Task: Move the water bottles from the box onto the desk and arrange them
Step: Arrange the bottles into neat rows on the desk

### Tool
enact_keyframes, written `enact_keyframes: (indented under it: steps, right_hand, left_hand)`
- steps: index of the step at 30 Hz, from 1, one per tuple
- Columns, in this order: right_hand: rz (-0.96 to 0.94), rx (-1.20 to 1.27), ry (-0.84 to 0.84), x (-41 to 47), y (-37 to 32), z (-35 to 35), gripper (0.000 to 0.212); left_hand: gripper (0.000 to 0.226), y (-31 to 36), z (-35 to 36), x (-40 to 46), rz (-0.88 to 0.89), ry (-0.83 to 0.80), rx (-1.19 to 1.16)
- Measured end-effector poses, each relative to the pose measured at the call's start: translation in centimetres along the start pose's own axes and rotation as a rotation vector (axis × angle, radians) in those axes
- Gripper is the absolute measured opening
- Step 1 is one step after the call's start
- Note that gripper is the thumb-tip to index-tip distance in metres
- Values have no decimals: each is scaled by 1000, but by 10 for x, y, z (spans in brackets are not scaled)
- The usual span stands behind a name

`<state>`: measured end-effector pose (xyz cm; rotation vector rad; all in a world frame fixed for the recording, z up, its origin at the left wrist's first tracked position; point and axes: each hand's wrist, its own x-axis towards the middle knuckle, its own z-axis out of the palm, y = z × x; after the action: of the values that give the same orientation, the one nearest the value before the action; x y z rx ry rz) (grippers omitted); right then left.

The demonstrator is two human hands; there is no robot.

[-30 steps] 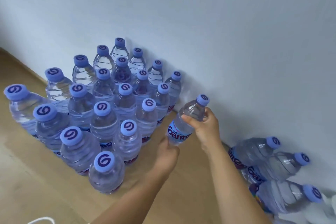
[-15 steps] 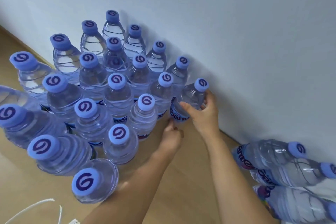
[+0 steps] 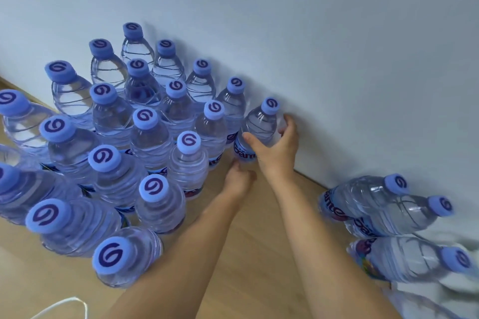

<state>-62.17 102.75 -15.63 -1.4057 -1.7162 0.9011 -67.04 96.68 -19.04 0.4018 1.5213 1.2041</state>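
Observation:
Several clear water bottles with blue caps stand in rows [image 3: 145,137] on the wooden desk [image 3: 248,241], close against the white wall. At the right end of the back row, next to the wall, stands one more bottle [image 3: 260,124]. My right hand [image 3: 274,150] grips its body, thumb in front and fingers behind. My left hand [image 3: 239,179] holds the bottle's base low down by the desk. Several other bottles [image 3: 375,204] lie on their sides in a pile at the right.
The white wall [image 3: 337,59] runs diagonally behind the bottles, close to my right hand. A white cable [image 3: 64,304] lies at the bottom left. Bare desk shows between my forearms and beside the lying bottles.
Both hands have carried the bottle up and away from me, tipped it upright and set it at the right end of the back row by the wall. The view has shifted.

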Motion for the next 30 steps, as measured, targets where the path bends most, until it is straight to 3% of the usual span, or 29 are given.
enact_keyframes:
  steps: [2, 6, 9, 12, 14, 16, 18, 21, 24, 30]
  right_hand:
    - [-33, -2, 44, -15, -3, -18, 78]
    - [-157, -33, 422, -48, 4, -85, 43]
    - [-163, -99, 641, -59, 12, -127, 37]
    - [-159, -238, 709, -58, 25, -149, 36]
    - [-92, -270, 694, -52, 34, -157, 45]
    - [34, -230, 609, -44, 42, -160, 58]
    - [179, -180, 525, -36, 49, -159, 61]
    - [243, -230, 559, -29, 54, -157, 48]
    - [209, -148, 536, -34, 56, -163, 38]
    - [104, 290, 249, -49, 29, -196, 3]
  left_hand:
    - [63, 3, 5, -6, -31, -59, 64]
    - [78, 2, 31, -27, -95, -238, 272]
    - [80, -4, 58, -41, -65, -377, 365]
    - [89, -9, 82, -49, -33, -462, 417]
    - [78, -11, 93, -50, -34, -502, 444]
    - [39, -11, 98, -51, -33, -507, 446]
    - [42, -10, 102, -54, -14, -535, 428]
    - [42, -15, 100, -51, 10, -529, 448]
    - [90, -15, 87, -51, 10, -532, 519]
    - [106, -10, 47, -60, 69, -505, 251]
